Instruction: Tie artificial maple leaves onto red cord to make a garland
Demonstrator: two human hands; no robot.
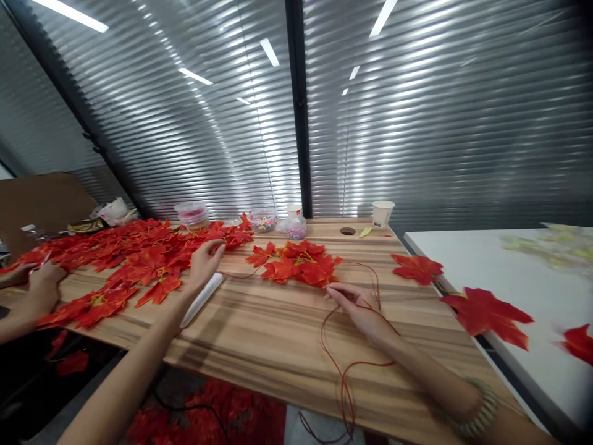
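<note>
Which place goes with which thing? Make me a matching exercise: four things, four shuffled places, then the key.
Things
1. Left hand
2. Right hand
3. Pale bracelet
4. Round hole

Places
A. In the wooden table, left of a white cup
B. At the near edge of the small leaf cluster, with red cord across it
C. Between the big leaf heap and the small cluster, near a white strip
D. Around the right arm

Right pairs: 1-C, 2-B, 3-D, 4-A
</note>
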